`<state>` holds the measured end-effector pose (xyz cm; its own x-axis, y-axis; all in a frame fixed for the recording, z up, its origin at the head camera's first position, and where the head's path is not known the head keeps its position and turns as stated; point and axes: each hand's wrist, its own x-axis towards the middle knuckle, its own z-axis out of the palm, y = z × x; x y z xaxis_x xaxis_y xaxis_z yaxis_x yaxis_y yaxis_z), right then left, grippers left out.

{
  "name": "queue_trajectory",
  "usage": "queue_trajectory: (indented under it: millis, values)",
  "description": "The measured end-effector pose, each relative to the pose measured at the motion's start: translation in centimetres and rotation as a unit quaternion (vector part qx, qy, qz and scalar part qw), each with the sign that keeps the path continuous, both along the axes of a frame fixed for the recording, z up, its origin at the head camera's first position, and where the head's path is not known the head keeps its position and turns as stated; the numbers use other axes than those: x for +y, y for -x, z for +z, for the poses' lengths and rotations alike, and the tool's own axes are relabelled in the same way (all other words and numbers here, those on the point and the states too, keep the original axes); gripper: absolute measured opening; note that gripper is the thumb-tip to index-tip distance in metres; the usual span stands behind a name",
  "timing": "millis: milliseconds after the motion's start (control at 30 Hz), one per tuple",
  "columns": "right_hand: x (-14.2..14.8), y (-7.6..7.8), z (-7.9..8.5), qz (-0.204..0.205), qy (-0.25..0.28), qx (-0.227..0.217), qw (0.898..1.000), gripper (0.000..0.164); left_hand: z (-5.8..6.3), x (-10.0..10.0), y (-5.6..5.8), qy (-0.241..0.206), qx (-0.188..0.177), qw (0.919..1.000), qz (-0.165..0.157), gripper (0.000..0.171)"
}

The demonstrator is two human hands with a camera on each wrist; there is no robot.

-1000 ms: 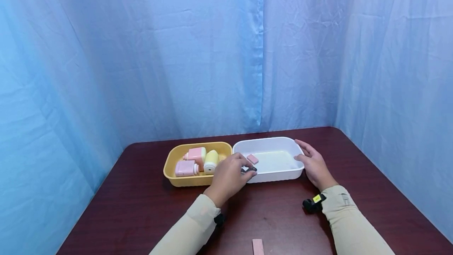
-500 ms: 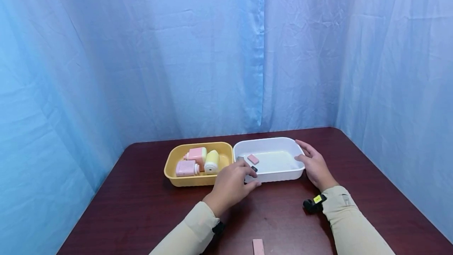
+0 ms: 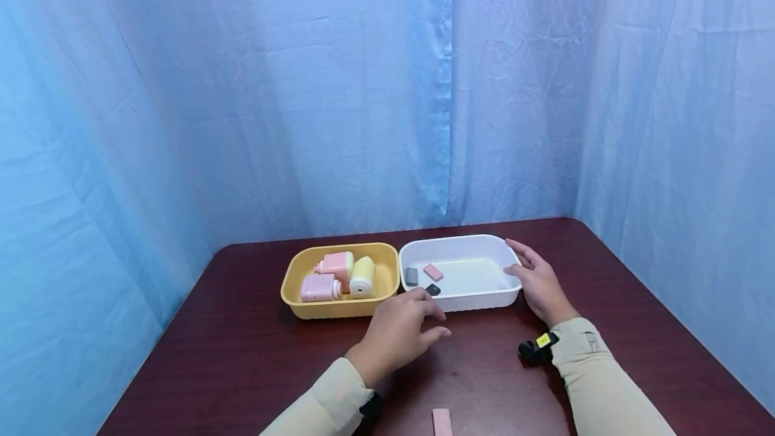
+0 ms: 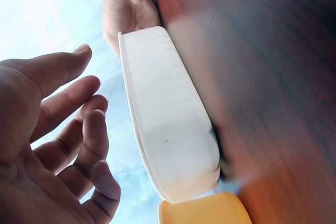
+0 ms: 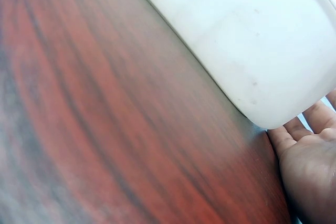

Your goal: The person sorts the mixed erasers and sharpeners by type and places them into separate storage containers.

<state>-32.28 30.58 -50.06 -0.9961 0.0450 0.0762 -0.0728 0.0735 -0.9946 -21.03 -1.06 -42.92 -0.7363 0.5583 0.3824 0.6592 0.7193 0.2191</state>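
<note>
My left hand [image 3: 395, 332] hovers just in front of the white tray [image 3: 478, 301], with nothing in its loosely bent fingers; the left wrist view shows the same bare hand [image 4: 58, 140] apart from the tray wall. At the tray's right end my right hand [image 3: 541, 286] holds the rim, thumb over the edge and fingers along the outside. In the right wrist view part of that hand [image 5: 310, 156] shows beside the tray corner. Inside the tray lie a small pink block [image 3: 432, 272], a grey block [image 3: 412, 277] and a black piece [image 3: 432, 290], all near the left end.
A yellow tray [image 3: 336, 311] stands against the white one on the left. It holds a lilac bottle-shaped thing [image 3: 319, 288], a pink one [image 3: 335, 266] and a yellow-and-white one [image 3: 362, 276]. A flat pink strip [image 3: 442, 421] lies at the table's near side.
My left hand has let go of the dark piece inside the white tray and drawn back toward me, its fingers spreading. The right hand has stayed at the tray's end.
</note>
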Motion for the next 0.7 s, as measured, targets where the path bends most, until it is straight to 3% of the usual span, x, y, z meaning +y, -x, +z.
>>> queue_trajectory:
  millis: [167,433,700]
  values:
    - [0.0,-0.1,0.1,0.002,0.000,0.001,1.000,0.069,-0.1,-0.1,-0.5,0.027,-0.014,0.9991,-0.030,0.021]
    - [0.1,-0.1,0.1,0.002,-0.003,-0.003,1.000,0.069,0.0,-0.4,-1.0,0.067,-0.110,0.9899,-0.058,0.022]
    - [0.0,-0.1,0.0,0.005,0.001,0.000,1.000,0.069,-0.5,-0.6,-1.5,0.088,-0.083,0.9866,-0.109,0.023]
